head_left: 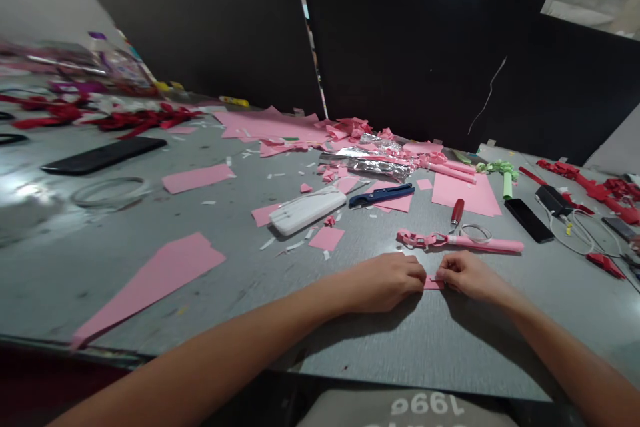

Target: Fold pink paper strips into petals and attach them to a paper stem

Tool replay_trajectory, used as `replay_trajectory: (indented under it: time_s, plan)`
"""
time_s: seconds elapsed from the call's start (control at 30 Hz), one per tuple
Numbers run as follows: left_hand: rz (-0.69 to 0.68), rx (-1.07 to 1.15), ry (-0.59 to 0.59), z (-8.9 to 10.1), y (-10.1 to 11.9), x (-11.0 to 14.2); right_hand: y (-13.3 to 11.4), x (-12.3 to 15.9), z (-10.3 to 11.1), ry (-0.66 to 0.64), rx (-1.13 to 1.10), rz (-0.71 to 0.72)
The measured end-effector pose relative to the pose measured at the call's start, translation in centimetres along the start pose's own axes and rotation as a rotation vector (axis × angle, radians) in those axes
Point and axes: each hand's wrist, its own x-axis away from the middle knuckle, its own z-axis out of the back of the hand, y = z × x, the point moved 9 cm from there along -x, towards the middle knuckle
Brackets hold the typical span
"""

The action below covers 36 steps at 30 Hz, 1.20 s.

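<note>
Between my hands lies a small strip of pink paper (433,283), low over the grey table near its front edge. My left hand (393,282) is closed, its fingertips on the strip's left end. With thumb and forefinger pinched, my right hand (465,273) grips the right end, where a narrow pale edge shows. Just beyond my hands rests a rolled pink paper stick (493,245) with a curled pink chain (417,239) at its left end. A red-handled tool (457,212) and a clear tape ring (476,233) sit against the stick.
A white power bank-like block (307,210) and a blue cutter (381,195) lie farther back among pink scraps. Large pink sheets (270,123) and crumpled foil (383,167) line the black wall. A black phone (529,220) and cables are at right; a large pink piece (155,280) lies left.
</note>
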Motion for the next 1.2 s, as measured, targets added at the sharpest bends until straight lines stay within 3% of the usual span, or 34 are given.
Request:
replay_trajectory:
  time_s: [1.2]
  plan:
    - [-0.004, -0.009, -0.056, -0.4, 0.26, -0.1, 0.15, -0.08, -0.09, 0.079, 0.23, 0.01]
